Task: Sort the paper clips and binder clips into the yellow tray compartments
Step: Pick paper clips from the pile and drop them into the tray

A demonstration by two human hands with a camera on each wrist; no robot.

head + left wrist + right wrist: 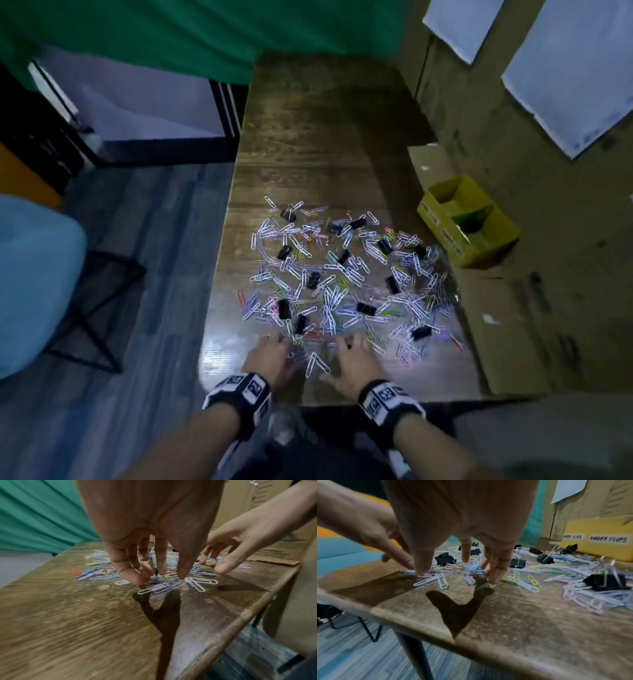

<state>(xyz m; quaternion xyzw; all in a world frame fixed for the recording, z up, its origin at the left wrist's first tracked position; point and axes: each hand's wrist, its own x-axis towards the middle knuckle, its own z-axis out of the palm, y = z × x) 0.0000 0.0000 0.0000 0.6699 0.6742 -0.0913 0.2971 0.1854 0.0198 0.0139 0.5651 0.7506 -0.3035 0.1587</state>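
Now paper clips (329,291) under left hand (269,356), right hand (356,366) fingertips.

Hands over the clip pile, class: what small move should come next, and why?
Probably the left hand should pinch together the white paper clips under its fingertips and lift them. Both hands hold nothing; the right hand only touches the table. Paper clips and black binder clips lie mixed, and none is visible in the yellow tray, which stands far right.
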